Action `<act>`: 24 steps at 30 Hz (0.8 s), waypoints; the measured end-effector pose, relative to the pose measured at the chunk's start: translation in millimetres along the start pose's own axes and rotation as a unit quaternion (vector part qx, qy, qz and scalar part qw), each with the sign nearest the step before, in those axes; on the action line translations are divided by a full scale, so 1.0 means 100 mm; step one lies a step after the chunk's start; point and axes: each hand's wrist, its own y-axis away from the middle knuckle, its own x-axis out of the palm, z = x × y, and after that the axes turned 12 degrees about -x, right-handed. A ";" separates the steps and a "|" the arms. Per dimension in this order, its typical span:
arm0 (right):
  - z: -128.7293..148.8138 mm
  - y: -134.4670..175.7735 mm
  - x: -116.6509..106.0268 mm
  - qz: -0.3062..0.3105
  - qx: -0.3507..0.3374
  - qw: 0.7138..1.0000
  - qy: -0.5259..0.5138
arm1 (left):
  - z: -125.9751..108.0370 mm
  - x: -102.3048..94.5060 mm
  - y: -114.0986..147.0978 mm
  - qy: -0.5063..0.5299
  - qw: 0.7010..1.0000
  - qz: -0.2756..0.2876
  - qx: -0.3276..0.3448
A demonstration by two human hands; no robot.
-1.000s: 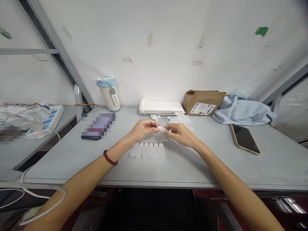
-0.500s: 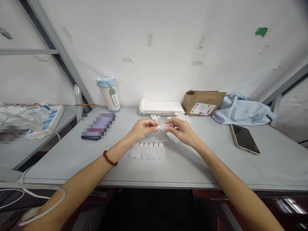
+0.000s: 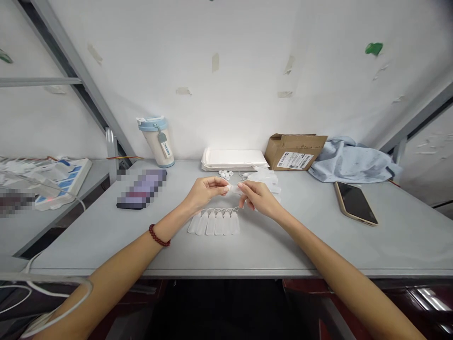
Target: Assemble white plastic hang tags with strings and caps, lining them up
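Note:
Over the middle of the desk, my left hand (image 3: pixel 208 191) and my right hand (image 3: pixel 260 194) face each other, both in a pinch. Between their fingertips is a small translucent white plastic piece (image 3: pixel 233 188), mostly covered by the fingers. Just below my hands, several narrow translucent white plastic pieces (image 3: pixel 215 223) lie side by side in a row, thin white cords curving from their tops. Small white round parts (image 3: pixel 224 174) are piled behind my left hand. Beyond my right hand lies a heap of similar translucent pieces (image 3: pixel 264 175), partly hidden by it.
At the back stand a blue-lidded tumbler (image 3: pixel 157 144), a white shallow box (image 3: pixel 233 158) and a cardboard box (image 3: pixel 292 151). A blue cloth (image 3: pixel 354 160) and a phone (image 3: pixel 356 203) are at right. A blurred purple item (image 3: pixel 143 188) and a power strip (image 3: pixel 67 186) are at left.
My hands have drawn slightly closer around the small piece. My right fingers have shifted, and the piece is now more covered. The whole view has moved slightly.

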 end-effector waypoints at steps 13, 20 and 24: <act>0.05 0.00 -0.02 0.019 0.021 0.996 -0.086 | -0.04 0.03 0.03 0.082 0.996 0.014 -0.033; 0.08 0.02 0.03 0.014 0.051 0.994 -0.094 | 0.01 0.01 0.01 0.085 0.989 0.081 -0.094; 0.09 0.02 0.03 -0.001 0.050 0.993 -0.103 | 0.03 0.00 0.01 0.052 0.986 0.091 -0.128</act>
